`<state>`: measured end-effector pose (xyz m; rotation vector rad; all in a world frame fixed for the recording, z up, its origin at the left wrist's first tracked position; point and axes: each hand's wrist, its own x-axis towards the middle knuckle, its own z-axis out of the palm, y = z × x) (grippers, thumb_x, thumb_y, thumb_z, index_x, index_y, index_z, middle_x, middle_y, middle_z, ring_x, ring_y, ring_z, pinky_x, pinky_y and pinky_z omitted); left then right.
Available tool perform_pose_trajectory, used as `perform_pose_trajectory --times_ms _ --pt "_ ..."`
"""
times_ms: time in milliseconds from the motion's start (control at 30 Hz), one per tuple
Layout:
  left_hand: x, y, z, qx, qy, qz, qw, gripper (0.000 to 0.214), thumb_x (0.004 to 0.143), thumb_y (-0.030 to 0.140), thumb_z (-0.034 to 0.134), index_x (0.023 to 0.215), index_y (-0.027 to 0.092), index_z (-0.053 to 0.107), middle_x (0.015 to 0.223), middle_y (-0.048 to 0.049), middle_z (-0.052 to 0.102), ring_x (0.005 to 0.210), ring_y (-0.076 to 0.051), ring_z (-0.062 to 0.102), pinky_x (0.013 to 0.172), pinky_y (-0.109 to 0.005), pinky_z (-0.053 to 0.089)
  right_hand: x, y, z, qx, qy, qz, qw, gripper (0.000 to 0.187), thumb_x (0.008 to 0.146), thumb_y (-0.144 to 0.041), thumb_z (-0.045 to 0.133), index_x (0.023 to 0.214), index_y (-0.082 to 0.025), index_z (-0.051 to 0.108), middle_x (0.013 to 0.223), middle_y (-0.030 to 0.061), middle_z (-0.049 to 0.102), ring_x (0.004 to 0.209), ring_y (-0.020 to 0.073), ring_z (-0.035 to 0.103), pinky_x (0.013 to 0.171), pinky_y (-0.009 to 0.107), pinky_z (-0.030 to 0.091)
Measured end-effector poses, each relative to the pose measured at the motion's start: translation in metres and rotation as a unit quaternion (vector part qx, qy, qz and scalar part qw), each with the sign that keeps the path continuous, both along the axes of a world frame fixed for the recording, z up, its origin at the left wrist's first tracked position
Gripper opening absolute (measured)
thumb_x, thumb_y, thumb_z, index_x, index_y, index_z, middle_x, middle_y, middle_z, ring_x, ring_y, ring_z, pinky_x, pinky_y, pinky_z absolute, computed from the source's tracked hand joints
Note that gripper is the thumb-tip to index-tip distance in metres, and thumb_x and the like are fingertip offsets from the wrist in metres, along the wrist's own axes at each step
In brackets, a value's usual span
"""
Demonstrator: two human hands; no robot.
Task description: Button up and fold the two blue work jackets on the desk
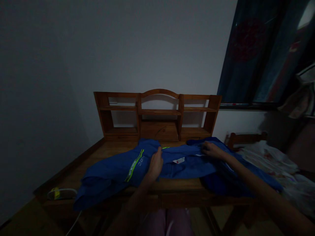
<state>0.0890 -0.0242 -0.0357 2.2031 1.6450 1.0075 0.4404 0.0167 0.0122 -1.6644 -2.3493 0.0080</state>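
Fingers (159,153) of left hand (155,165) pinch the blue jacket (110,170); right hand (211,150) lies flat, fingers together.

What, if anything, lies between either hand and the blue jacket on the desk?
Nothing visible. The left hand rests on the blue jacket beside its reflective stripe, the right hand on the cloth farther right. The white cable lies apart at the left edge of the desk. Grip too dark to judge.
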Motion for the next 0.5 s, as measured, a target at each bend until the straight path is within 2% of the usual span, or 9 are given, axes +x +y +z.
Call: perform_pose_trajectory --times_ms 67,167,233,300,367,433,467,500 --pt "-0.009 -0.005 0.016 0.010 0.026 -0.011 1.000 0.034 0.090 0.017 0.035 0.123 0.018 0.044 0.100 -0.0101 0.067 0.096 -0.020 0.063 0.079 -0.027 0.045 -0.008 -0.003 0.013 0.039 0.038 0.002 0.999 0.022 0.087 -0.033 0.041 0.094 -0.018 0.056 0.098 0.0101 0.062 0.087 0.0203 0.059 0.079 0.030 0.044" --pt "-0.023 -0.016 0.037 0.001 0.151 -0.008 0.988 0.042 0.082 0.039 0.054 0.120 0.022 0.047 0.094 -0.0098 0.068 0.093 -0.027 0.064 0.076 -0.031 0.046 -0.023 -0.018 0.040 0.100 0.121 0.015 0.987 0.030 0.093 -0.044 0.028 0.095 -0.021 0.049 0.084 0.0058 0.061 0.074 0.0188 0.058 0.070 0.029 0.043" --pt "-0.037 -0.021 0.050 0.014 0.231 0.025 0.972 0.045 0.078 0.038 0.058 0.119 0.022 0.050 0.093 -0.0108 0.068 0.091 -0.029 0.064 0.077 -0.035 0.045 -0.031 -0.033 0.062 0.120 0.136 0.040 0.982 0.033 0.091 -0.052 0.034 0.092 -0.022 0.048 0.079 0.0037 0.061 0.071 0.0184 0.058 0.067 0.027 0.043" --pt "-0.055 -0.019 0.063 0.039 0.260 0.091 0.961 0.034 0.080 0.030 0.053 0.112 0.019 0.055 0.092 -0.0128 0.067 0.092 -0.031 0.063 0.079 -0.040 0.045 -0.038 -0.047 0.081 0.115 0.097 0.059 0.987 0.040 0.080 -0.059 0.051 0.096 -0.022 0.050 0.082 0.0037 0.062 0.074 0.0194 0.059 0.067 0.027 0.043" --pt "-0.077 -0.012 0.076 0.049 0.229 0.181 0.955 0.027 0.080 0.023 0.047 0.103 0.015 0.059 0.093 -0.0165 0.067 0.096 -0.034 0.061 0.080 -0.044 0.045 -0.043 -0.057 0.095 0.087 0.021 0.061 0.994 0.048 0.069 -0.056 0.065 0.099 -0.021 0.054 0.085 0.0052 0.064 0.077 0.0216 0.060 0.067 0.027 0.043" --pt "-0.098 -0.001 0.089 0.038 0.133 0.252 0.958 0.024 0.078 0.022 0.047 0.096 0.013 0.060 0.095 -0.0200 0.066 0.100 -0.038 0.059 0.082 -0.050 0.044 -0.050 -0.061 0.103 0.067 -0.043 0.035 0.996 0.037 0.067 -0.046 0.069 0.091 -0.019 0.061 0.079 0.0077 0.066 0.073 0.0235 0.061 0.066 0.029 0.043" --pt "-0.105 0.004 0.095 0.030 0.052 0.248 0.967 0.024 0.076 0.022 0.049 0.094 0.012 0.061 0.097 -0.0210 0.065 0.102 -0.039 0.058 0.083 -0.053 0.042 -0.054 -0.060 0.107 0.069 -0.053 0.017 0.996 0.026 0.068 -0.039 0.068 0.082 -0.017 0.063 0.074 0.0088 0.065 0.070 0.0240 0.061 0.066 0.030 0.043" --pt "-0.111 0.009 0.101 0.024 -0.038 0.214 0.976 0.023 0.076 0.022 0.050 0.093 0.011 0.061 0.098 -0.0209 0.065 0.102 -0.039 0.058 0.086 -0.055 0.041 -0.058 -0.057 0.110 0.078 -0.049 -0.002 0.996 0.018 0.069 -0.033 0.066 0.072 -0.016 0.063 0.067 0.0094 0.064 0.066 0.0240 0.061 0.064 0.031 0.043"
